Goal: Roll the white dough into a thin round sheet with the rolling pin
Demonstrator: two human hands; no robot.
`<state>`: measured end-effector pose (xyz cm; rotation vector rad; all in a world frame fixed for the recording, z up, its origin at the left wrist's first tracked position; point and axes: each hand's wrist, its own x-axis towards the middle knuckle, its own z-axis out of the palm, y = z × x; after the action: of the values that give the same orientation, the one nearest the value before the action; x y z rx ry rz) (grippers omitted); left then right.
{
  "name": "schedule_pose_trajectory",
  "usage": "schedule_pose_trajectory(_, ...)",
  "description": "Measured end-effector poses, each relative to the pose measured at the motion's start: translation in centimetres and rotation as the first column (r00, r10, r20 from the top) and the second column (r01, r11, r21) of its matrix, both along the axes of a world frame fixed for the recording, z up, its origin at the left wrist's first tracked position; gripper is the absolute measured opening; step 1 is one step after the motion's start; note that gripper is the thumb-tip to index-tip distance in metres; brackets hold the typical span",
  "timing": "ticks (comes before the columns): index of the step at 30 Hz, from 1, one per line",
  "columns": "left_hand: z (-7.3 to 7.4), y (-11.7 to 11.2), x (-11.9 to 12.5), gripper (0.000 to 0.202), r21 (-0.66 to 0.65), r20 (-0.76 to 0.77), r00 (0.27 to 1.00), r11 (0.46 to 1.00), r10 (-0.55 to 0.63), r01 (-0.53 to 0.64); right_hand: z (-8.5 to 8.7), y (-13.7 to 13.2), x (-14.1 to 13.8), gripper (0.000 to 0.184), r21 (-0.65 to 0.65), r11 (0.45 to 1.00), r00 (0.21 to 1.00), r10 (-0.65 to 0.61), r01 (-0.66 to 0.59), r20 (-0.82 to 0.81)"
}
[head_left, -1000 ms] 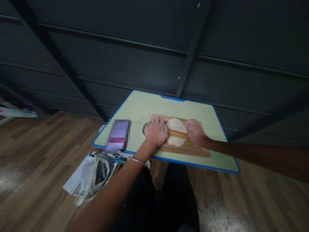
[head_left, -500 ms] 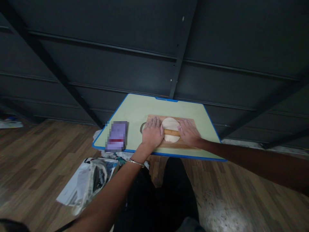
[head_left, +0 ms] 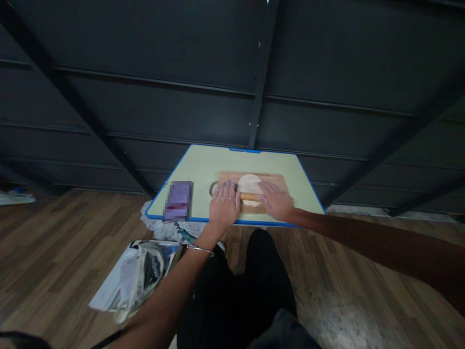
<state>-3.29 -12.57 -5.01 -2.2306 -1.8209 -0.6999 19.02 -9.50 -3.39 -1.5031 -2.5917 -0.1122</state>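
Observation:
A wooden rolling pin (head_left: 250,197) lies across a flat round of pale dough (head_left: 250,183) on a wooden cutting board (head_left: 276,181). My left hand (head_left: 225,201) rests palm down over the pin's left end, its fingers stretched forward. Over the right end lies my right hand (head_left: 275,199), also with fingers extended and the thumb near the pin. A pale dusting shows on the fingers. The parts of the pin under both palms are hidden. Beside my left hand, a metal ring-shaped handle (head_left: 212,188) sticks out at the board's left edge.
The board stands on a small pale-green table (head_left: 203,162) with a blue rim. A purple, pixelated object (head_left: 178,199) lies at its left. Dark panels (head_left: 163,111) rise behind. A bag (head_left: 140,276) and papers sit on the wooden floor, left of my legs (head_left: 265,271).
The view has shifted slightly, moving the table left in the picture. Both hands and the rolling pin have come a little nearer to me over the dough, toward its near edge.

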Motion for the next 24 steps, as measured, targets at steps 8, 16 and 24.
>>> schedule_pose_trajectory(8, -0.3, -2.6, 0.1, 0.067, -0.046, -0.016, 1.0, 0.999, 0.023, -0.024, 0.0, -2.4, 0.0, 0.065, -0.015, 1.0, 0.999, 0.02, -0.02, -0.026)
schedule_pose_trajectory(16, -0.8, -4.7, 0.5, 0.07, -0.078, -0.024, 0.997, 0.994, 0.075, -0.077, -0.5, -4.0, -0.3, 0.064, -0.029, 1.0, 0.996, -0.007, 0.005, -0.09)
schedule_pose_trajectory(24, 0.5, -3.3, 0.7, 0.072, -0.107, -0.09, 0.994, 0.992, 0.059, -0.068, -1.4, -2.0, -0.7, 0.064, -0.089, 0.99, 0.967, -0.126, 0.109, -0.221)
